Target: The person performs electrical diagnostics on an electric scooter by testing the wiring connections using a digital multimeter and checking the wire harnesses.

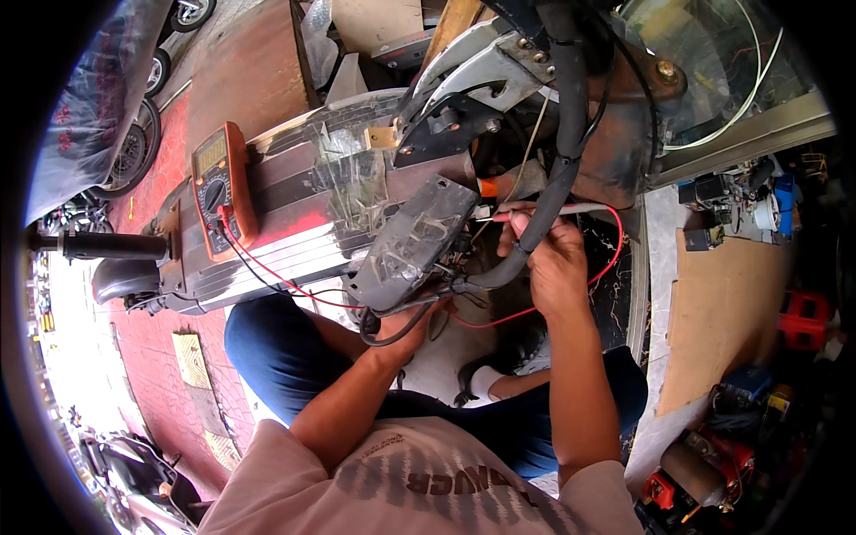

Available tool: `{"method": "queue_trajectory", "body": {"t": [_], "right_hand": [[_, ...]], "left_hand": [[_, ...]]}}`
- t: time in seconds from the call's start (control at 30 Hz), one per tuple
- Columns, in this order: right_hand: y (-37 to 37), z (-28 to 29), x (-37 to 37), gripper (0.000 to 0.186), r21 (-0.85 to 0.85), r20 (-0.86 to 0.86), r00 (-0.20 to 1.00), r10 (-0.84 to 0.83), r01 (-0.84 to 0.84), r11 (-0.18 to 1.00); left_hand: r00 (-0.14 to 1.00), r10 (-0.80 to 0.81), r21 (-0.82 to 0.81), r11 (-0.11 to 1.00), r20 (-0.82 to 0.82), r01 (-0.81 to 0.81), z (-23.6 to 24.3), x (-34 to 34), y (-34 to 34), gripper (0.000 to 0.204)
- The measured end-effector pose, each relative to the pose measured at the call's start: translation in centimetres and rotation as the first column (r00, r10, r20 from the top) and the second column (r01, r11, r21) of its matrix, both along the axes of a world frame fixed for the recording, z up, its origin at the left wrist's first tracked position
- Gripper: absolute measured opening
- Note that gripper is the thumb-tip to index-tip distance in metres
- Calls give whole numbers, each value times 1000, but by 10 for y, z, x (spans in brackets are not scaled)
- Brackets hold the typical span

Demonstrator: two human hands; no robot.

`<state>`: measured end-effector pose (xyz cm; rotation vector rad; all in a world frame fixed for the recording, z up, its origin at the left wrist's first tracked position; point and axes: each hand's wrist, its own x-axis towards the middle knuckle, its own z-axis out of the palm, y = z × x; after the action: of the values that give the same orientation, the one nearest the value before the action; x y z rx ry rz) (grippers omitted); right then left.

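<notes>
My right hand [555,259] pinches a red multimeter probe [584,209], held level behind a thick black sleeved cable [538,234]. The probe's tip points left to a small pale connector [482,213]; whether they touch is too small to tell. My left hand [412,323] is under the near end of a dark, scuffed controller box [415,239], among its wires, with its fingers hidden. An orange multimeter [218,192] rests on the scooter's long ribbed deck [290,201], its red and black leads running toward my hands.
The tilted scooter's metal bracket [477,67] and hanging cables stand at the far side. A flat cardboard sheet [727,308] lies on the right, near a red tool [805,319] and loose parts. Red paving [160,357] and parked motorbikes are on the left.
</notes>
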<state>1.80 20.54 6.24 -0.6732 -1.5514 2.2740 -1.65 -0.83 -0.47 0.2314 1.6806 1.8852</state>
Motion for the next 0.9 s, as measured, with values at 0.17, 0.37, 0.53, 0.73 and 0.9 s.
{"method": "queue_trajectory", "body": {"t": [0.17, 0.37, 0.53, 0.73, 0.9], "right_hand": [[-10, -4, -17, 28, -25, -85, 996, 17, -20, 999], [-17, -10, -17, 27, 26, -47, 999, -19, 21, 999], [-23, -3, -18, 22, 122, -26, 999, -29, 32, 992], [-25, -3, -24, 21, 305, 63, 997, -51, 29, 952], [-22, -8, -28, 21, 393, 102, 995, 6, -46, 918]], "left_hand": [[998, 10, 31, 1000, -66, -8, -15, 1, -6, 15], [999, -2, 21, 1000, -34, 3, -18, 1, -6, 15], [969, -8, 78, 997, 247, -12, -8, 1, -3, 20], [948, 8, 7, 1000, 317, -11, 1, 0, -4, 22], [930, 18, 47, 998, 367, -38, 1, 0, -5, 29]]}}
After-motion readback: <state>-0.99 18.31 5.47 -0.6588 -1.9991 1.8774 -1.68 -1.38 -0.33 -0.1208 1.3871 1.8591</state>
